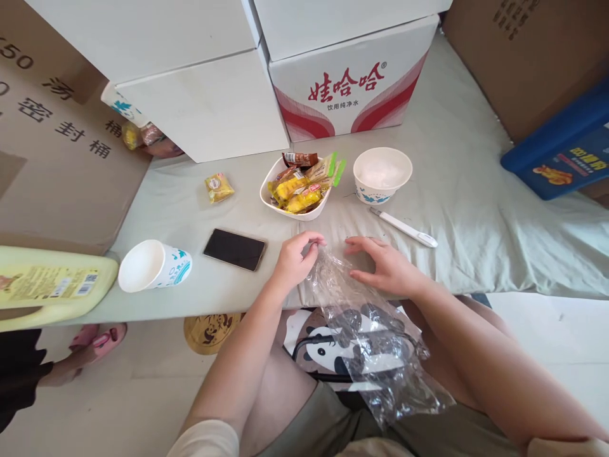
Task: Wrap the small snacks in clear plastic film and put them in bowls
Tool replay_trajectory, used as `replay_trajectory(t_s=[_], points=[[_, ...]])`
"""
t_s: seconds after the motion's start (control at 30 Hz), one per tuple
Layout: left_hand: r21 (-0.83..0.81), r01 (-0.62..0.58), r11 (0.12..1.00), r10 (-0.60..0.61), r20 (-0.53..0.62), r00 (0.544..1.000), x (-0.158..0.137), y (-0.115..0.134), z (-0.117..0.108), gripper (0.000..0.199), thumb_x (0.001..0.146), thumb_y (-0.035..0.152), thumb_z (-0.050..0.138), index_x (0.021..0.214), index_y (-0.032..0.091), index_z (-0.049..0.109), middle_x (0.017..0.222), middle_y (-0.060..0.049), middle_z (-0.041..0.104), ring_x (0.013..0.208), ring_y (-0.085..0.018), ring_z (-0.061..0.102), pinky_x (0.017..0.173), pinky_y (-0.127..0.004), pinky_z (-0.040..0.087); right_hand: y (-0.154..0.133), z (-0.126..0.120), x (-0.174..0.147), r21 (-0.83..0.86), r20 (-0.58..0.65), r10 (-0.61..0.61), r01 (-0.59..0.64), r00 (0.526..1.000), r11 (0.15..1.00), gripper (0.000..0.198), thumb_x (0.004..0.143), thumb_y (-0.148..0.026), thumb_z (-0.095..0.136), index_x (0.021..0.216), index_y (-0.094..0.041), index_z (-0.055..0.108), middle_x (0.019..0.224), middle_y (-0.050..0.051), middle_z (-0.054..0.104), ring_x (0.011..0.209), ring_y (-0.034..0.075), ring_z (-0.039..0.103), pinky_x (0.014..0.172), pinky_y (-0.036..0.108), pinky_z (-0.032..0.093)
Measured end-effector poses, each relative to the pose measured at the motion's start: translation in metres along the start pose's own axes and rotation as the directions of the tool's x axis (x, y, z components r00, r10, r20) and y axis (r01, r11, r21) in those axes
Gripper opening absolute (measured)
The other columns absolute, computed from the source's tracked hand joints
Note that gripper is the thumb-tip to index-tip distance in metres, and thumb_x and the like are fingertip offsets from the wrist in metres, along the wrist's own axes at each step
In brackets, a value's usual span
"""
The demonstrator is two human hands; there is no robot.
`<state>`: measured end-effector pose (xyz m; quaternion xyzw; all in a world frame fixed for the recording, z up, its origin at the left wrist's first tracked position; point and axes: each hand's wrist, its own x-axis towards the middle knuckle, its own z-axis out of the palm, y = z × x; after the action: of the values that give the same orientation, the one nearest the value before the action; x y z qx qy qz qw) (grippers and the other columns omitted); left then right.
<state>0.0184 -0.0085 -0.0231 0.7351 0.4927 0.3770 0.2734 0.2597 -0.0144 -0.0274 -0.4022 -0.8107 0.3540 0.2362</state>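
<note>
My left hand [298,258] is closed, pinching the top corner of a clear plastic bag [380,355]. The bag hangs down over my lap, crumpled and see-through. Just right of the bag's upper part, my right hand [384,266] has its fingers apart and curved, with nothing between them. Beyond my hands stands a white bowl [309,216] filled with wrapped snacks [304,190]. To its right is a paper bowl [382,174] with something whitish inside. A white-handled craft knife [404,227] lies in front of that bowl.
A phone [235,249], a small yellow packet [219,188] and a paper cup [155,265] are on the left. White boxes [352,82] stand at the back. A yellow jug [52,285] and a blue jug [561,146] flank the cloth surface. Another person's foot [98,343] shows lower left.
</note>
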Motion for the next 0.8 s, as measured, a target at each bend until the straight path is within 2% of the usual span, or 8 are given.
replay_trajectory(t_s=[0.13,0.23,0.3,0.4,0.47,0.57,0.67,0.8], points=[[-0.043,0.002,0.999,-0.003,-0.034,0.999,0.002,0.006,-0.002,0.018,0.086,0.010,0.052,0.091,0.019,0.067,0.086,-0.002,0.077,0.082,-0.014,0.072,0.081,-0.026,0.055,-0.003,0.000,-0.001,0.177,0.030,0.032,-0.037,0.999,0.984,0.046,0.088,-0.026,0.057,0.133,-0.024,0.051,0.115,0.008,0.074,0.106,0.025,0.070,0.098,0.045,0.053],[-0.047,-0.006,0.999,0.003,-0.063,0.998,0.002,0.009,-0.004,0.017,0.085,0.011,0.053,0.089,0.019,0.067,0.084,-0.002,0.076,0.080,-0.014,0.072,0.080,-0.026,0.055,-0.006,0.001,-0.001,0.303,0.033,0.049,-0.057,0.998,0.951,0.055,0.087,-0.034,0.063,0.138,-0.024,0.046,0.120,0.010,0.073,0.105,0.024,0.070,0.095,0.042,0.054],[-0.048,-0.006,0.999,0.002,-0.069,0.998,0.001,0.010,-0.004,0.016,0.085,0.011,0.053,0.088,0.019,0.067,0.083,-0.002,0.076,0.080,-0.014,0.071,0.079,-0.026,0.055,-0.009,0.003,0.000,0.347,0.059,0.075,-0.090,0.995,0.934,0.061,0.084,-0.035,0.067,0.139,-0.023,0.045,0.119,0.011,0.073,0.097,0.022,0.071,0.087,0.038,0.056],[-0.061,-0.023,0.998,0.017,-0.095,0.995,0.000,0.008,-0.003,0.015,0.085,0.012,0.054,0.090,0.019,0.067,0.087,-0.002,0.076,0.083,-0.014,0.071,0.082,-0.028,0.054,-0.013,0.008,0.003,0.284,0.121,0.126,-0.156,0.985,0.946,0.033,0.085,-0.029,0.061,0.116,-0.020,0.062,0.089,0.005,0.075,0.066,0.015,0.065,0.065,0.028,0.051],[-0.090,-0.014,0.996,0.000,-0.161,0.987,0.000,0.004,-0.002,0.017,0.084,0.016,0.059,0.099,0.020,0.066,0.101,-0.005,0.075,0.097,-0.017,0.070,0.091,-0.032,0.053,-0.014,0.010,0.005,0.227,0.107,0.138,-0.159,0.985,0.961,0.015,0.086,-0.027,0.057,0.095,-0.019,0.067,0.067,0.000,0.066,0.056,0.012,0.056,0.059,0.026,0.044],[-0.285,0.103,0.953,-0.167,-0.209,0.964,0.001,-0.005,-0.001,0.037,0.081,0.028,0.069,0.116,0.022,0.060,0.126,-0.010,0.068,0.119,-0.022,0.063,0.101,-0.037,0.048,-0.014,0.009,0.007,0.261,-0.007,0.197,-0.188,0.980,0.947,0.014,0.085,-0.030,0.056,0.087,-0.019,0.065,0.060,-0.002,0.061,0.051,0.011,0.049,0.053,0.025,0.038],[-0.546,0.293,0.785,-0.360,-0.017,0.933,0.002,-0.008,0.002,0.047,0.077,0.041,0.076,0.117,0.022,0.059,0.131,-0.012,0.065,0.124,-0.024,0.060,0.104,-0.039,0.047,-0.012,0.009,0.008,0.414,-0.121,0.305,-0.232,0.944,0.880,0.017,0.084,-0.036,0.057,0.088,-0.020,0.061,0.060,-0.002,0.061,0.050,0.012,0.051,0.050,0.025,0.038],[-0.648,0.495,0.578,-0.375,0.328,0.867,0.000,0.000,0.008,0.061,0.071,0.055,0.081,0.117,0.018,0.062,0.128,-0.015,0.068,0.125,-0.030,0.060,0.105,-0.041,0.045,-0.010,0.010,0.008,0.473,-0.219,0.367,-0.230,0.904,0.850,0.017,0.084,-0.037,0.057,0.088,-0.021,0.060,0.062,-0.001,0.062,0.055,0.014,0.057,0.052,0.026,0.041]])
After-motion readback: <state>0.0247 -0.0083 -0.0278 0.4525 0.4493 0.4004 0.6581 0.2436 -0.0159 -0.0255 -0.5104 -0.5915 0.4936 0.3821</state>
